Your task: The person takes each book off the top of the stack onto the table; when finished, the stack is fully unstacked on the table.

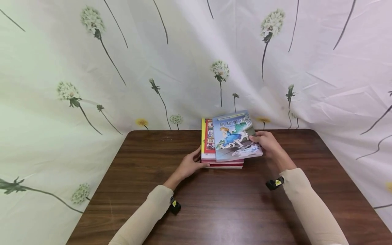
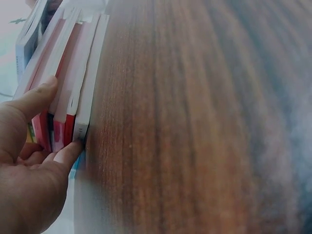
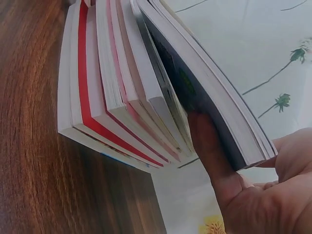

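Observation:
A blue storybook (image 1: 234, 136) with a girl in a blue dress on its cover lies tilted over a stack of books (image 1: 222, 164). My right hand (image 1: 265, 141) pinches its right edge, thumb on the cover. In the right wrist view, a finger (image 3: 207, 146) reaches under the book's dark back cover, and a wedge-shaped gap parts it from the pile below. At the stack's front left corner, my left hand (image 1: 189, 166) grips the books. Its thumb (image 2: 41, 95) lies along the page edges, and the other fingers rest by the spines. A yellow-and-red cover (image 1: 208, 136) shows at the stack's left.
The stack stands near the back edge of a brown wooden table (image 1: 211, 211). Right behind it hangs a white cloth (image 1: 190, 68) printed with dandelions. Each wrist carries a small black camera (image 1: 175, 206).

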{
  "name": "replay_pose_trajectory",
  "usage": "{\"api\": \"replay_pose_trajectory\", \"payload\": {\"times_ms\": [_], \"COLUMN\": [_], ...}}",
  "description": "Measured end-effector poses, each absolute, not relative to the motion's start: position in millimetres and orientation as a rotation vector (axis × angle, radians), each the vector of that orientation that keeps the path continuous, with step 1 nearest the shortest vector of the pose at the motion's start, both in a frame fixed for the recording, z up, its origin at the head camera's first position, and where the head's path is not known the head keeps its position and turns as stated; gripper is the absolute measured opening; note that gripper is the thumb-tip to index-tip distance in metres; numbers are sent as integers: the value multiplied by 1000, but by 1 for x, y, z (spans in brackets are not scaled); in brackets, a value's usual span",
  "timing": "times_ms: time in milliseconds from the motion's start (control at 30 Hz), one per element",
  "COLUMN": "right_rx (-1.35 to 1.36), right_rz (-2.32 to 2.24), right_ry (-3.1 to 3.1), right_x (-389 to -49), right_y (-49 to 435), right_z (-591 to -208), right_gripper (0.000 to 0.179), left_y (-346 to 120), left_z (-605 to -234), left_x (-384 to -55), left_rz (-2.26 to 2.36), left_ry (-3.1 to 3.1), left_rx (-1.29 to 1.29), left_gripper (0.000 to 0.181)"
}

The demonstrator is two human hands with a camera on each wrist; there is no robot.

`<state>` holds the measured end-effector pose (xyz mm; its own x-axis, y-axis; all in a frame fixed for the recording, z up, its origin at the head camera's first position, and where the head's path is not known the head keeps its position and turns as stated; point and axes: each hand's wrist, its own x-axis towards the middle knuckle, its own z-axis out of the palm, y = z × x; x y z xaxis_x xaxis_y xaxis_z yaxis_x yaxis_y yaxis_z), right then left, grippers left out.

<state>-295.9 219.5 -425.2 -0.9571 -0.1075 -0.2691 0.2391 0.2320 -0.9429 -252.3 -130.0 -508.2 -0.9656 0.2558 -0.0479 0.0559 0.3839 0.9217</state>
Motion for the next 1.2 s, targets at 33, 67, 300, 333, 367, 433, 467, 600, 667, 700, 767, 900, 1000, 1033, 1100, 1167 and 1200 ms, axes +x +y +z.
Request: {"api": "replay_pose_trajectory", "payload": {"times_ms": [33, 67, 300, 333, 367, 433, 467, 600, 667, 700, 767, 900, 1000, 1033, 1100, 1167, 1200], "right_rx": [119, 121, 87, 89, 88, 83, 81, 75, 82, 88, 93, 112, 130, 135, 148, 168, 174], "right_rz": [-1794, -1806, -1878, -1883, -1888, -1886, -1883, -1890, -1892, -1890, -1880, -1860, -1840, -1838, -1826, -1811, -1806], "right_ry": [2225, 2216, 2164, 2161, 2160, 2167, 2171, 2178, 2187, 2195, 2217, 2249, 2268, 2272, 2281, 2293, 2297], "right_x": [-294, -293, -281, -279, -278, -275, -274, -270, -268, -267, -265, -262, -259, -259, -257, -256, -255], "right_y": [221, 223, 236, 238, 240, 245, 247, 257, 261, 263, 269, 279, 287, 290, 295, 299, 301], "right_z": [-425, -425, -419, -418, -417, -415, -415, -414, -414, -414, -413, -411, -410, -410, -410, -410, -410], "right_gripper": [54, 54, 55, 57, 57, 58, 58, 54, 53, 53, 54, 60, 62, 63, 64, 67, 68], "left_y": [-130, -131, -130, -130, -130, -130, -130, -130, -131, -131, -130, -130, -129, -129, -129, -130, -130], "left_z": [-509, -509, -511, -511, -511, -511, -511, -511, -511, -511, -510, -510, -510, -509, -509, -509, -509], "left_x": [-252, -252, -253, -254, -254, -254, -254, -254, -254, -254, -254, -254, -254, -253, -253, -253, -253], "left_rz": [1616, 1610, 1608, 1614, 1616, 1620, 1619, 1608, 1607, 1608, 1613, 1612, 1614, 1615, 1615, 1608, 1604], "left_ry": [2461, 2463, 2460, 2457, 2458, 2459, 2457, 2452, 2449, 2449, 2451, 2460, 2453, 2450, 2448, 2456, 2459], "left_rx": [276, 273, 268, 268, 269, 264, 259, 240, 235, 234, 235, 236, 235, 232, 228, 231, 232], "left_gripper": [97, 97, 97, 97, 97, 97, 96, 96, 96, 96, 96, 96, 97, 97, 97, 97, 97]}}
